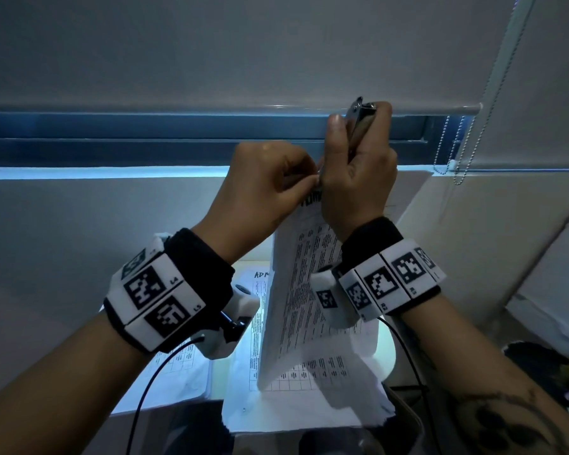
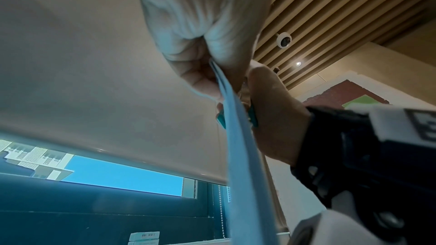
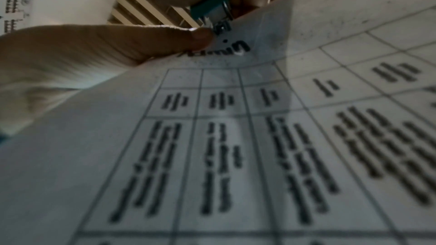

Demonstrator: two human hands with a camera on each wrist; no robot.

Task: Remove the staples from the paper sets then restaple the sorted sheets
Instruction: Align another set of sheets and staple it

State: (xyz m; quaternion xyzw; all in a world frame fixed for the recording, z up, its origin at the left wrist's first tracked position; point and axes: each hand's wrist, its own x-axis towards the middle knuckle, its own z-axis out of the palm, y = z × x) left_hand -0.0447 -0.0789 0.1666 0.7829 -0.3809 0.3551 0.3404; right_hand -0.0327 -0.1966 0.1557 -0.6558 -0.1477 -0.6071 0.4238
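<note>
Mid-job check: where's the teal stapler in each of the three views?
Head: stapler upper centre-right, gripped in the right hand.
Left wrist: only teal edges show at centre, behind the held paper set.
Right wrist: top centre, at the sheet's corner.
Shared landmark: the left hand's pinch on that corner.

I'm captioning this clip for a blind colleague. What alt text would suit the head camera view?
Two raised hands work at the top corner of a printed white paper set: the left hand pinches the corner while the right hand grips a silver metal stapling tool against it. More printed sheets lie below, before a lowered window blind.
</note>
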